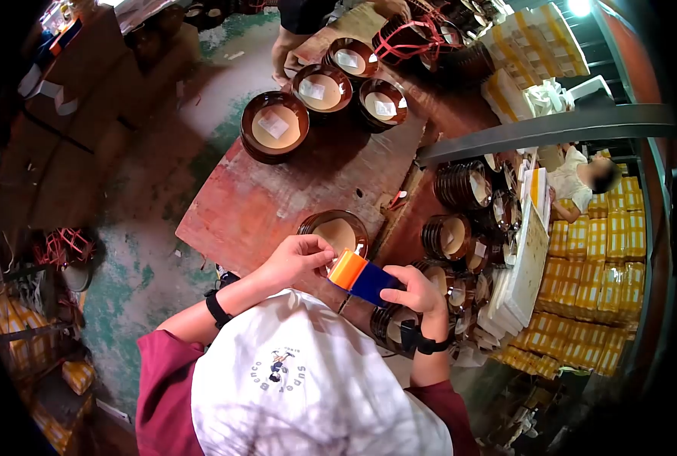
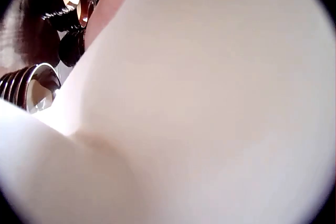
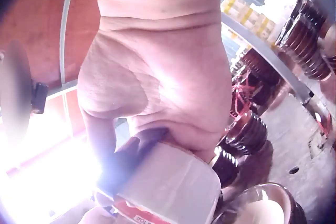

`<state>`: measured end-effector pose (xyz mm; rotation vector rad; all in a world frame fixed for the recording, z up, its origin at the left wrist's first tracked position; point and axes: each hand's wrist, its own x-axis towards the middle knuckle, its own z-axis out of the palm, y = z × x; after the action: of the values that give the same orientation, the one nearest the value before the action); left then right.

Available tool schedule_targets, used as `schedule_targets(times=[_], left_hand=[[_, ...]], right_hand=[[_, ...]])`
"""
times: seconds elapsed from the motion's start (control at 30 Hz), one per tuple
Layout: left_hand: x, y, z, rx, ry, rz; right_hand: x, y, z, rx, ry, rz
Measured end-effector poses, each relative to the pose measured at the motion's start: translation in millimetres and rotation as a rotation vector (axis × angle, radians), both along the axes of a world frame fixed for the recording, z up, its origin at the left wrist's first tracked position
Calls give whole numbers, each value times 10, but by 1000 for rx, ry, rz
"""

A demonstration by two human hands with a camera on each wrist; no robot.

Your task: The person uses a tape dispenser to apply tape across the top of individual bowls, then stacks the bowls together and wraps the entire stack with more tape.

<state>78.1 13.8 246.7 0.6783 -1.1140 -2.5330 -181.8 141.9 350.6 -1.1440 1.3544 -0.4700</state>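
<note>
In the head view my right hand (image 1: 414, 290) grips a shiny blue-and-orange item (image 1: 369, 281) by its blue end, thumb on top. The right wrist view shows its pale curved face (image 3: 168, 184), with a red printed strip along the lower edge. My left hand (image 1: 302, 260) has its fingers curled, thumb and fingertips pinching at the orange end. Just beyond both hands a stack of brown-rimmed bowls (image 1: 344, 232) stands on the reddish board (image 1: 277, 205). In the left wrist view pale fabric covers most of the picture, hiding the fingers.
More bowl stacks (image 1: 274, 129), with white labels inside, stand at the board's far end. Another person's hand (image 1: 281, 57) is beside them. A grey metal bar (image 1: 551, 131) crosses at right, above further bowl stacks (image 1: 460, 186). Yellow-taped packages (image 1: 589, 266) are piled at far right.
</note>
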Motion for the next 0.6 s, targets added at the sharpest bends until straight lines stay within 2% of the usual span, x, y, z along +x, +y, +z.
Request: schedule_targets(times=[0.07, 0.23, 0.3, 0.33, 0.4, 0.47, 0.53, 0.6], left_hand=[[-49, 28, -21, 40, -31, 63], [-120, -14, -60, -178, -170, 143], [-173, -145, -93, -311, -167, 185], [-194, -233, -126, -258, -153, 177], [-237, -443, -236, -264, -122, 141], [-205, -703, -235, -336, -161, 278], [38, -1246, -603, -415, -252, 383], [256, -1541, -1080, -297, -401, 362]], right_hand=[[52, -23, 15, 10, 14, -14], [63, -29, -82, 44, 31, -40], [88, -135, -21, 83, 22, -51], [129, -212, 36, 89, -3, -83], [113, -349, 111, 41, 126, -28], [97, -455, 283, 69, 136, -53], [3, -449, 593, 185, 43, -169], [-361, -210, 603, 143, 108, -156]])
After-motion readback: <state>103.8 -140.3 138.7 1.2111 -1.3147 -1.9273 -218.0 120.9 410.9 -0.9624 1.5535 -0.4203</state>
